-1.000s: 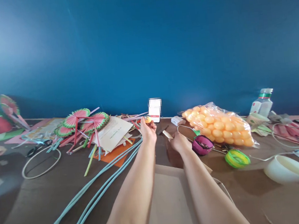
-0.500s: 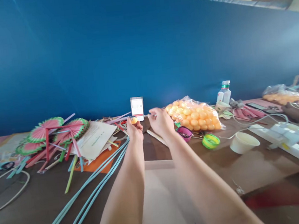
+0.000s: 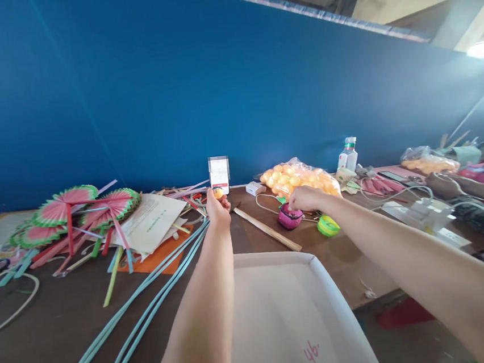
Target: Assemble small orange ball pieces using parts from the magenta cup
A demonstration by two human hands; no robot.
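My left hand point(image 3: 218, 210) is closed around a small orange ball point(image 3: 218, 193) in front of the phone point(image 3: 219, 175) that leans on the blue wall. My right hand point(image 3: 306, 199) is at the rim of a small purple container point(image 3: 290, 217). Its fingers are bunched together over the opening, and whatever they pinch is hidden. Beside that container sits a yellow-green round container point(image 3: 328, 225). A clear bag of orange balls point(image 3: 296, 176) lies just behind my right hand.
A white tray point(image 3: 275, 309) lies below my arms, with a wooden stick point(image 3: 268, 230) beyond it. To the left are watermelon-patterned fans point(image 3: 68, 205), papers point(image 3: 154, 221) and light-blue strips point(image 3: 149, 287). A bottle point(image 3: 348, 155) and another person's hand point(image 3: 443, 186) are at the right.
My right hand has moved right, from near the phone to the purple container. My left hand still holds the orange ball by the phone. The view has shifted slightly to the right.
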